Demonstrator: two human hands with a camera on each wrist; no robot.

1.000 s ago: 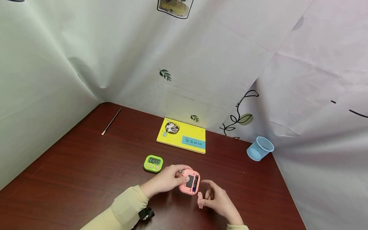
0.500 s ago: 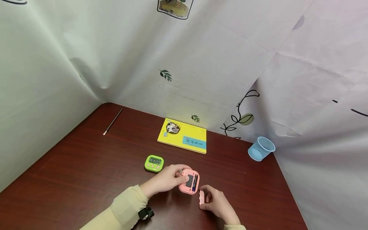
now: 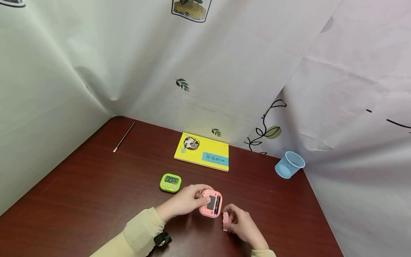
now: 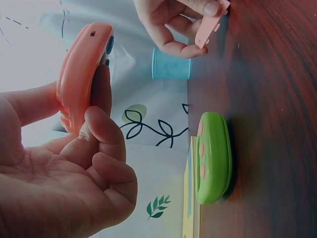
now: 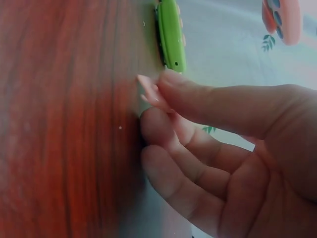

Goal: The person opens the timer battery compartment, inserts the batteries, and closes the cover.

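The left hand [image 3: 184, 203] gripped a pink plastic timer [image 3: 211, 203], back exposed, above the wooden table [image 3: 80, 200]. The right hand [image 3: 242, 225] pinched its small pink cover [image 3: 225, 221].

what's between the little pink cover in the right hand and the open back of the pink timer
Nothing visible. The pink cover, pinched by the right hand, sits just right of the pink timer held by the left hand, whose fingers grip the timer's left edge. The battery slot faces up, uncovered, with only a bare gap between them.

Perhaps a sheet-draped [image 3: 224, 71] recording booth
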